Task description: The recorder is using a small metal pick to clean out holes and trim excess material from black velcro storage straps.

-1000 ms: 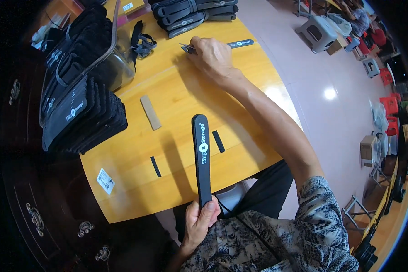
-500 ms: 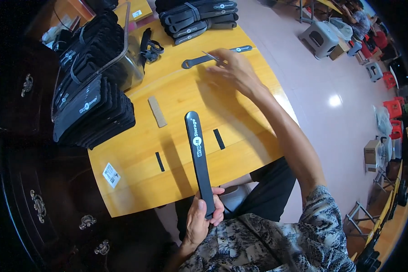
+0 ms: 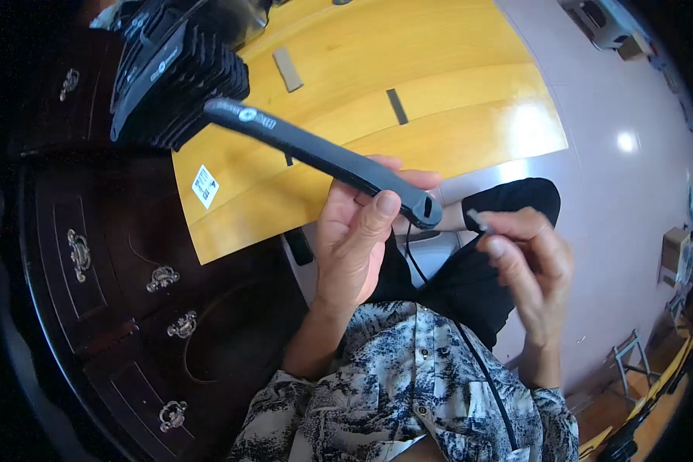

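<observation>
My left hand [image 3: 358,242] is closed round a black strap [image 3: 316,150] with white print, held slanting above the table's front edge. The strap's slotted, rounded end points toward my right hand [image 3: 533,266]. Between that hand's thumb and forefinger is a small, thin, greyish piece [image 3: 477,221], too blurred to name. A gap separates it from the strap's end. On the yellow table [image 3: 470,46] lie a brown strip [image 3: 288,69] and a short dark strip [image 3: 397,106]. Another short dark strip [image 3: 289,160] is mostly hidden behind the held strap.
Stacked black straps [image 3: 181,88] stand at the table's far left, beside a clear container [image 3: 246,23]. A white label [image 3: 205,187] is stuck near the left edge. Dark wooden drawers [image 3: 100,269] line the left side. A grey stool [image 3: 597,23] is at the far right.
My right hand has come back from the far side of the table to beside the left. The held strap has swung from upright to slanting left, and the view has shifted nearer my lap.
</observation>
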Demonstrator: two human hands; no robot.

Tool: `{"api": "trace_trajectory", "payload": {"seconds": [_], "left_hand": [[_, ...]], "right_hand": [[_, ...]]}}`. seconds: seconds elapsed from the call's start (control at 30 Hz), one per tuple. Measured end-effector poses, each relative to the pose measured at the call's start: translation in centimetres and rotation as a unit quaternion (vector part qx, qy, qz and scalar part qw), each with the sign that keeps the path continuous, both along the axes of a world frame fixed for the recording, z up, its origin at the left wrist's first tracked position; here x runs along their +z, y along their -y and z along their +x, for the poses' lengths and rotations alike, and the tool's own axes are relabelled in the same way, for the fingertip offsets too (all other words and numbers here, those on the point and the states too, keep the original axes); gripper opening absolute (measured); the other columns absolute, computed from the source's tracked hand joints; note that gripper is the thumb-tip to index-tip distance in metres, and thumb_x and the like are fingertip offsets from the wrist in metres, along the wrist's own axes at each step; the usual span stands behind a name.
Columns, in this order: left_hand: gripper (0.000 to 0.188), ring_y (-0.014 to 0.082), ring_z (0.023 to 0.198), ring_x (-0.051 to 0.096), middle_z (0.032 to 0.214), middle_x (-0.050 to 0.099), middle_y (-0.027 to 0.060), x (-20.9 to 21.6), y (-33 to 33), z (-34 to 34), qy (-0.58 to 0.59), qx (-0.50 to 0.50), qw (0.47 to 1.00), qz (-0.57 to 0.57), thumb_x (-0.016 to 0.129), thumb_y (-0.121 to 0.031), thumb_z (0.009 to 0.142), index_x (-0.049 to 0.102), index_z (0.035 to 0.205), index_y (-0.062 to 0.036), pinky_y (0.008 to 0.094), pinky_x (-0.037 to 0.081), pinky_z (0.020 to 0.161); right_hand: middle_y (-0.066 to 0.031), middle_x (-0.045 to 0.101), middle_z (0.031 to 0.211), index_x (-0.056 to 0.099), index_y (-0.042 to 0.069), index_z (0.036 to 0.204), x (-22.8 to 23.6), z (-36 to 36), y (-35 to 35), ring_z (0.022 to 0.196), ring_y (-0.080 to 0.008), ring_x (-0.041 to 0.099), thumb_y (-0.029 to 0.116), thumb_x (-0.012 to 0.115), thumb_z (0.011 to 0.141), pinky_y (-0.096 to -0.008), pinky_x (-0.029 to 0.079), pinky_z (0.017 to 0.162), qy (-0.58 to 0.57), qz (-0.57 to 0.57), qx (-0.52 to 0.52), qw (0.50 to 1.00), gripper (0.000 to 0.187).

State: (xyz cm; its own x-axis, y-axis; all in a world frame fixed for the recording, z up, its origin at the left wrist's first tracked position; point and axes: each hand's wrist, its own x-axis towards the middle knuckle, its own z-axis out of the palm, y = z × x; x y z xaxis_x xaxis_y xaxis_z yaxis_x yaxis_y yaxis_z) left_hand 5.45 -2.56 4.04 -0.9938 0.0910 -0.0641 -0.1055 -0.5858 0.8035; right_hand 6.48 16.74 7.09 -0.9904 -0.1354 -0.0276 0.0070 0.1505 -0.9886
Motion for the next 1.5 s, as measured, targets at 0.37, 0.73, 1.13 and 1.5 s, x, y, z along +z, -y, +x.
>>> {"api": "trace_trajectory", "payload": {"seconds": [0.37,0.73,1.13,1.5], "left_hand": [[0.032,0.032,0.113,0.056,0.121,0.056,0.0249,-0.8,-3.3,0.8,0.024,0.039,0.999,0.006,0.057,-0.006,0.091,0.047,0.12,0.0006,0.0429,0.044,0.099],[0.031,0.0279,0.111,0.058,0.119,0.056,0.0298,-2.0,-3.2,0.7,-0.024,0.103,0.991,-0.077,0.059,0.01,0.084,0.048,0.112,0.0029,0.0354,0.047,0.096],[0.031,0.0272,0.11,0.058,0.122,0.052,0.0328,-2.8,-3.2,0.6,-0.131,0.141,0.96,-0.205,0.061,0.011,0.082,0.046,0.108,0.002,0.0326,0.049,0.093],[0.033,0.044,0.112,0.055,0.119,0.053,0.0263,-3.4,-2.6,0.1,-0.267,0.165,0.892,-0.326,0.063,0.009,0.079,0.048,0.106,-0.0026,0.0524,0.043,0.098]], "right_hand": [[-0.0124,0.061,0.079,0.064,0.0,0.101,-0.9,0.9,0.4,0.065,-0.0222,0.059,0.0,0.067,0.08,-0.0305,0.048,0.059,-0.178,0.075,-0.013,0.981,0.022],[-0.0119,0.059,0.075,0.064,0.001,0.102,-1.8,0.2,0.7,0.063,-0.0223,0.06,0.0,0.067,0.078,-0.0305,0.048,0.055,-0.171,0.11,-0.009,0.979,0.023],[-0.0127,0.058,0.073,0.065,-0.001,0.103,-2.1,-0.1,1.0,0.061,-0.0216,0.058,-0.001,0.068,0.078,-0.0301,0.046,0.053,-0.143,0.095,-0.004,0.985,0.025],[-0.0129,0.062,0.076,0.065,-0.002,0.105,-2.6,0.3,1.8,0.068,-0.0173,0.06,0.004,0.065,0.083,-0.0278,0.046,0.06,0.117,-0.148,-0.007,0.982,0.023]]}}
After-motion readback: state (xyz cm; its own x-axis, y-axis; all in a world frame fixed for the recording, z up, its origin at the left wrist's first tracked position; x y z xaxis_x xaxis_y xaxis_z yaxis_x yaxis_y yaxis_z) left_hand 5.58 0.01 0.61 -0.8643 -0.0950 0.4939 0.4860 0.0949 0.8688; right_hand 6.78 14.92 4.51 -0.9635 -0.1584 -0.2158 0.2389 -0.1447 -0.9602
